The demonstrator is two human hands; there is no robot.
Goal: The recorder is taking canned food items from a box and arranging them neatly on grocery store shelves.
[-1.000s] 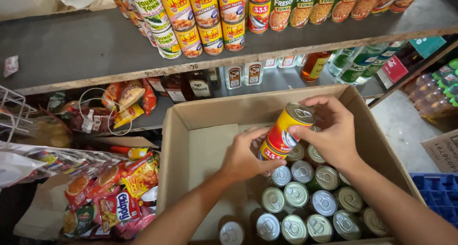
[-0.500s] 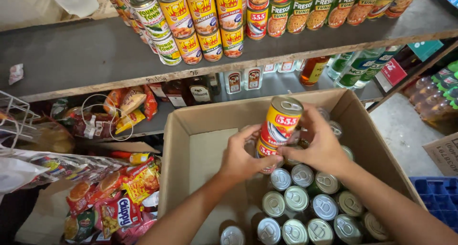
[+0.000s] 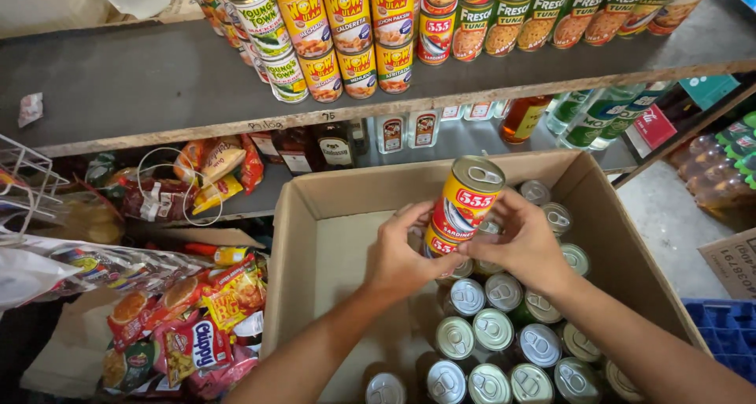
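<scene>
Here, both hands, left hand, right hand, gripping stacked yellow-red cans, above cardboard box of silver-topped tins

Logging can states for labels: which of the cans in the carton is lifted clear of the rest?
The yellow-and-red can held between the left hand and right hand. It is tilted, label showing, above the others, which stand upright in the cardboard box showing only lids.

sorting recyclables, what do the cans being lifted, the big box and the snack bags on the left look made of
Cans in the left hand and right hand: likely metal, going by the shiny silver pull-tab lid, under a glossy yellow-and-red label.
Box: corrugated cardboard by the look of it, matte brown with folded flaps.
Snack bags: probably thin plastic film, glossy and crinkled.
</scene>
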